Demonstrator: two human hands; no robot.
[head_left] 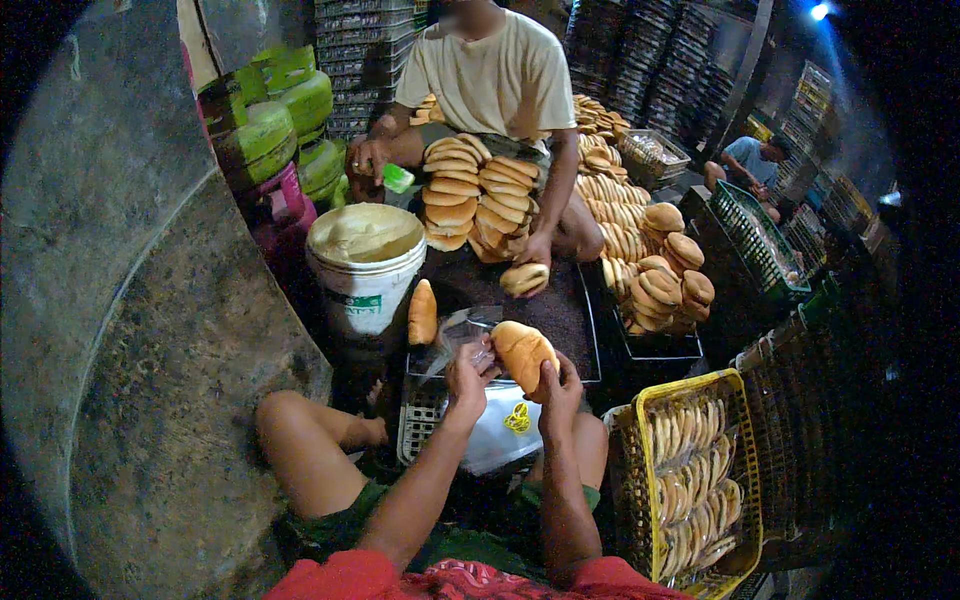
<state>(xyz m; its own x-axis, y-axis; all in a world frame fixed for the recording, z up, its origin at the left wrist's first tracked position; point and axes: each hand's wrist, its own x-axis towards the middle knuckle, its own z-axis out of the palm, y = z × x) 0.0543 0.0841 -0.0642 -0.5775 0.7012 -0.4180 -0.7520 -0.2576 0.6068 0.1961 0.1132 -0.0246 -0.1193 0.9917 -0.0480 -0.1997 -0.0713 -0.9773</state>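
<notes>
A golden-brown bread roll (522,352) is gripped at its near right end by my right hand (560,388). My left hand (468,374), just left of the roll, pinches a clear plastic bag (462,330) that spreads out over the dark tray (470,280). Another long roll (422,312) lies on the tray's left side. Beneath my hands is a white sheet or pack (490,440) with yellow rubber bands (517,418) on it. Across from me, a person in a light shirt (490,75) holds a green-handled spreader (397,178) and a bread roll (525,280).
A white bucket (365,265) of pale cream stands left of the tray, before green gas cylinders (255,135). Rolls are stacked (480,190) in front of the co-worker, with more heaped at right (655,280). A yellow crate (752,480) of bagged bread is at my right.
</notes>
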